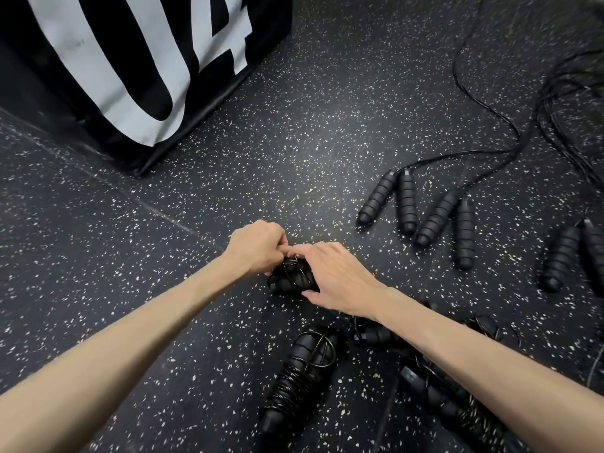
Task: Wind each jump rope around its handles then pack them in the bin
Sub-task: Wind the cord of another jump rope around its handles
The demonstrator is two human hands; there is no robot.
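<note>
Head view: both hands over a wound rope (292, 278) held low above the floor (294, 142), mid-frame. Left hand (258, 248) curled, pinching the cord end at the bundle's far tip; right hand (336, 279) wrapped over the handles, fingers bent round them. Long axis running roughly toward and away, far end pointing at the box (137, 67). Likely risk: loose tail slipping from the pinch before tucking, letting coils spring off. Finished bundles (300, 377) nearer, under the right arm; unwound ropes (431, 217) off right, cords trailing away.
</note>
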